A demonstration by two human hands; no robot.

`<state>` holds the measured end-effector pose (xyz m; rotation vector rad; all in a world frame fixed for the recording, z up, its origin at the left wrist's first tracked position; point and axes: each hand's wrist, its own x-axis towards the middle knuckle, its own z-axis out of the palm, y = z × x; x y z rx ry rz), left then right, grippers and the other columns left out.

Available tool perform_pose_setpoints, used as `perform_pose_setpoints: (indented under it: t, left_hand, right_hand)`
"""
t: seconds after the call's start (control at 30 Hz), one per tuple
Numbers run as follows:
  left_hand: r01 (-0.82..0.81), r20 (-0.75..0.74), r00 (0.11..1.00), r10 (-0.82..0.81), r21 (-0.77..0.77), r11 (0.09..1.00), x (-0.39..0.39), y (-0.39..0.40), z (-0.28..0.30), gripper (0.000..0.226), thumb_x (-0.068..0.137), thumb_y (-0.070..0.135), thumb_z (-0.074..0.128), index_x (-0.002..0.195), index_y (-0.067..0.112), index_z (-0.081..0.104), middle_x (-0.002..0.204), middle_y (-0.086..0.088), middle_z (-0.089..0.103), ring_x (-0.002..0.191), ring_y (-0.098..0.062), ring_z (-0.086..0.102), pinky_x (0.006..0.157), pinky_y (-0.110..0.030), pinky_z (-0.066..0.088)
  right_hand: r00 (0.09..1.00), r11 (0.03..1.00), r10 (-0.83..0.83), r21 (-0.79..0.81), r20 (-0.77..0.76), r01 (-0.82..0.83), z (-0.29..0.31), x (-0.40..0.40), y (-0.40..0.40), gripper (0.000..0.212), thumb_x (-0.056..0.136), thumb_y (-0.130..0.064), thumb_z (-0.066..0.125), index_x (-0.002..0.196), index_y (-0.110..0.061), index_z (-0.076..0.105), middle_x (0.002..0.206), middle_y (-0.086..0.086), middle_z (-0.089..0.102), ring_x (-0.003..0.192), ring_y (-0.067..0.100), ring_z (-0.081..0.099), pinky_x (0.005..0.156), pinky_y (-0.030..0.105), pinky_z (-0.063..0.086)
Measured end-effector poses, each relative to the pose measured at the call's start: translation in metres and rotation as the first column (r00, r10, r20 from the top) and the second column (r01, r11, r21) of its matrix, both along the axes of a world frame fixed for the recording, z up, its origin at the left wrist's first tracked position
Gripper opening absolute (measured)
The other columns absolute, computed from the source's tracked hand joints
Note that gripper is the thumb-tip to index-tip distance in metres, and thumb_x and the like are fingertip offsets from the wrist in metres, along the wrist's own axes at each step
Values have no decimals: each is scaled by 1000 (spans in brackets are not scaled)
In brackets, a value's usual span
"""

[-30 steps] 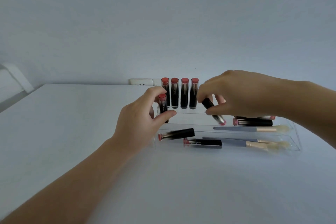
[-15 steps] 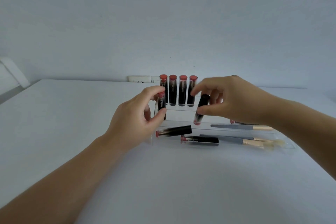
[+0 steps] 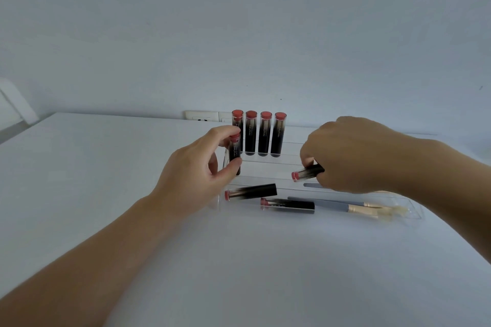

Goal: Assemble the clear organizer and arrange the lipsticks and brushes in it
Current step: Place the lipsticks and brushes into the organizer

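With the left hand (image 3: 202, 175) pinching one upright lipstick (image 3: 235, 154) at frame centre and the right hand (image 3: 345, 156) gripping a sideways lipstick (image 3: 308, 173), each should probably go cap-up beside the standing row (image 3: 259, 134) in the clear organizer (image 3: 414, 210).

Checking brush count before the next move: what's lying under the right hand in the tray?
Under the right hand, a grey brush handle tip pokes out inside the clear organizer; the rest is covered. The hand also holds a lipstick lying sideways. Anything else beneath cannot be seen.
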<state>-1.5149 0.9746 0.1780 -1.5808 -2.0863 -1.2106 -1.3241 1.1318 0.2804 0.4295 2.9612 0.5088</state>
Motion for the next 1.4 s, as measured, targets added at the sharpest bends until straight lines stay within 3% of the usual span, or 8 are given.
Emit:
perform_pose_setpoints:
  t: [0.17, 0.27, 0.47, 0.6, 0.83, 0.97, 1.23, 1.4]
  left_hand:
    - [3, -16, 1000, -3, 0, 1000, -3, 0, 0, 50, 87, 34, 72, 131, 43, 49, 76, 17, 61, 63, -12, 59, 60, -17, 44]
    - [7, -5, 1000, -7, 6, 1000, -4, -1, 0, 52, 86, 34, 73, 131, 44, 49, 72, 13, 61, 65, -10, 59, 62, -19, 45]
    - [20, -3, 1000, -20, 12, 1000, -5, 0, 0, 56, 85, 29, 77, 131, 45, 51, 72, 11, 62, 61, -2, 56, 62, -17, 43]
    - [42, -42, 998, -40, 54, 998, -5, 0, 2, 53, 84, 23, 80, 130, 34, 58, 91, 27, 61, 61, -3, 56, 61, -12, 44]
    - [55, -130, 991, -38, 132, 990, -7, 3, 4, 40, 83, 23, 77, 121, 21, 67, 111, 5, 58, 60, -15, 53, 55, -28, 46]
    - [36, -195, 981, 5, 207, 978, -7, 1, 10, 36, 88, 29, 72, 120, 15, 71, 111, -3, 61, 60, -15, 49, 54, -35, 48]
    - [54, -317, 948, 20, 221, 974, 4, -19, 32, 19, 89, 26, 74, 106, 17, 73, 101, 2, 59, 58, -9, 36, 54, -29, 42]
    - [49, -218, 974, -60, -55, 997, 25, -35, 19, 15, 87, 35, 73, 95, 22, 74, 91, 14, 65, 59, 11, 45, 57, -17, 34]
  right_hand:
    - [913, 941, -145, -338, -381, 8, 0, -4, 0, 11, 81, -26, 62, 90, -33, 61, 83, -10, 67, 78, 16, 62, 62, 31, 48]
    - [781, 650, -357, -737, -512, -187, -14, -11, -8, 17, 77, -17, 76, 85, -24, 63, 74, -8, 75, 72, 9, 71, 65, 29, 55]
    - [633, 431, -510, -809, -583, -399, -45, -27, -18, 21, 77, -9, 80, 87, -14, 62, 78, -3, 76, 62, 2, 69, 52, 6, 44]
    - [625, 457, -495, -793, -603, -403, -53, -36, -22, 20, 78, -13, 79, 89, -18, 64, 80, -4, 75, 71, 4, 71, 62, 5, 44]
    - [650, 704, -277, -610, -707, -363, -66, -40, -31, 49, 83, -20, 73, 120, -46, 51, 83, -14, 69, 76, 5, 66, 66, 19, 52]
    - [642, 821, -160, -462, -750, -334, -75, -40, -34, 49, 86, -23, 72, 130, -36, 56, 87, -12, 68, 74, 12, 67, 69, 37, 56]
    - [611, 803, -195, -483, -768, -350, -83, -46, -29, 49, 87, -20, 73, 133, -28, 56, 104, -15, 59, 75, 11, 57, 71, 25, 48]
    - [620, 805, -189, -481, -761, -346, -82, -45, -26, 52, 87, -19, 72, 136, -25, 54, 116, -8, 65, 82, 6, 52, 75, 21, 40]
